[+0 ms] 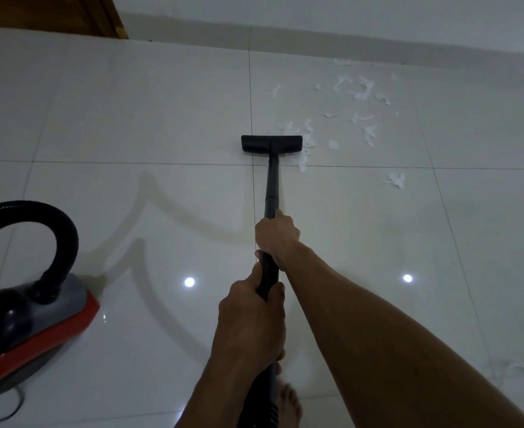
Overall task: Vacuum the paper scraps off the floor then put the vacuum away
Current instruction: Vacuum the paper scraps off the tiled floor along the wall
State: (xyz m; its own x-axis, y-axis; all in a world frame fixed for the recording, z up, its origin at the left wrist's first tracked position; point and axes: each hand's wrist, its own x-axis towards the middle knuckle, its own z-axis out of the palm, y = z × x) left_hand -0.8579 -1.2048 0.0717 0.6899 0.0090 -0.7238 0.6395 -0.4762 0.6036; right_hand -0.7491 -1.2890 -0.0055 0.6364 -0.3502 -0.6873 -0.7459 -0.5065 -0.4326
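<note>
A black vacuum wand [272, 186] runs from my hands out to a flat black floor nozzle [271, 143] resting on the white tiled floor. My right hand [276, 234] grips the wand higher up, and my left hand [251, 322] grips it lower, nearer my body. Several white paper scraps [356, 91] lie scattered on the tiles to the right of and beyond the nozzle; some scraps [308, 140] touch its right end. The red and grey vacuum body [35, 319] sits on the floor at the left, its black hose [60, 230] arching up from it.
A white wall [347, 17] runs along the far side, with a brown wooden door [47, 13] at the top left. A power cord [16, 409] trails from the vacuum body. My bare foot [288, 403] stands below my hands. Glossy tiles reflect two ceiling lights.
</note>
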